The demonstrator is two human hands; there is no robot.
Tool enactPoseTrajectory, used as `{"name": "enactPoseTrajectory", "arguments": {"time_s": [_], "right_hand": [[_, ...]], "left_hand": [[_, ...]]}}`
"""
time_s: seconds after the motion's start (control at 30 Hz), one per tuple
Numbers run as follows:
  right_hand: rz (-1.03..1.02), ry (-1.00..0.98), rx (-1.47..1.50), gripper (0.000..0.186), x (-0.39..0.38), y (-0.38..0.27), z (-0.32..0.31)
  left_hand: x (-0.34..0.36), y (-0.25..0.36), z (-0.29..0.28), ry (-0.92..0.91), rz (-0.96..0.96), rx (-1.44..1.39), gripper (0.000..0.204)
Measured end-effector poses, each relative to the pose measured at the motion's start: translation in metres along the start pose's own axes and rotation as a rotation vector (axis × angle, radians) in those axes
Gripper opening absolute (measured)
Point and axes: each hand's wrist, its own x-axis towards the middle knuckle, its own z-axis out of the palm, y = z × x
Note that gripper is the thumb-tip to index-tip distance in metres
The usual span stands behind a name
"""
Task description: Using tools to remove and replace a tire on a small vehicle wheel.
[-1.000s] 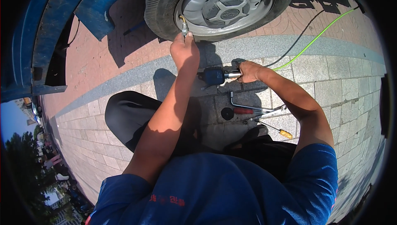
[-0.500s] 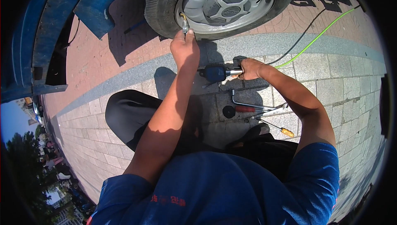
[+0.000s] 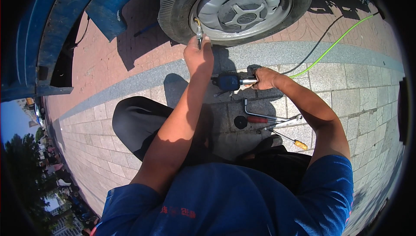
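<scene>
A vehicle wheel with a black tire [image 3: 177,13] and a silver rim [image 3: 236,2] stands at the top of the view. On its lower left side a brass-coloured valve stem [image 3: 197,21] sticks out of the rim. My left hand [image 3: 198,54] is closed round a metal air chuck [image 3: 199,32] that sits on this stem. To the right, my right hand [image 3: 265,79] grips the silver handle of a tire inflator gun [image 3: 229,81] with a dark blue body. A bright green air hose [image 3: 329,48] runs from near that hand to the upper right.
On the paving below my right hand lie an L-shaped wrench [image 3: 246,107], a red-handled tool [image 3: 257,119], a yellow-handled screwdriver [image 3: 300,144] and a round black cap [image 3: 240,122]. Blue vehicle bodywork [image 3: 65,28] fills the upper left. My bent knee [image 3: 134,121] is beside my left forearm.
The whole view has shifted slightly, so the wheel and tools sit a little further right and lower. Both hands keep their grips, the left at the valve stem and the right on the inflator gun.
</scene>
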Motion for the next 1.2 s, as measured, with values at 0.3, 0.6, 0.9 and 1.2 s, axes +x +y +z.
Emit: {"name": "enactPoseTrajectory", "arguments": {"time_s": [0.3, 0.6, 0.9, 1.2], "right_hand": [[-0.025, -0.002, -0.031, 0.048, -0.006, -0.002, -0.001], [-0.003, -0.028, -0.048, 0.052, -0.006, -0.004, -0.002], [0.026, -0.037, -0.052, 0.056, -0.002, 0.005, 0.005], [0.026, -0.079, -0.086, 0.056, -0.004, 0.003, -0.001]], "left_hand": [[-0.008, 0.005, 0.003, -0.029, -0.012, -0.249, 0.038], [-0.006, 0.004, 0.005, 0.001, -0.061, -0.306, 0.043], [-0.005, -0.001, 0.008, -0.021, -0.050, -0.291, 0.039], [-0.008, 0.007, 0.011, -0.005, -0.112, -0.241, 0.036]]}}
